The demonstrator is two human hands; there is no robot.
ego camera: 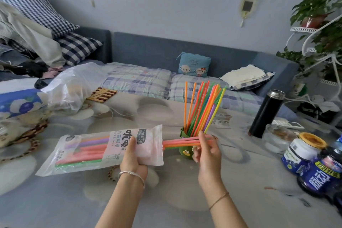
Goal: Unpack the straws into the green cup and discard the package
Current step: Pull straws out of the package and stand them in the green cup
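My left hand grips the clear plastic straw package near its open right end, holding it level above the table. Pink, purple and green straws still lie inside it. My right hand pinches a few pink and orange straws that stick halfway out of the package's mouth. Just behind those straws stands the green cup, partly hidden by my right hand. Several orange, green, yellow and purple straws stand upright in the cup, fanned out.
A black thermos and a glass bowl stand at the right, with dark blue jars nearer me. A crumpled clear plastic bag and a blue floral box sit at the left. A sofa runs behind the table.
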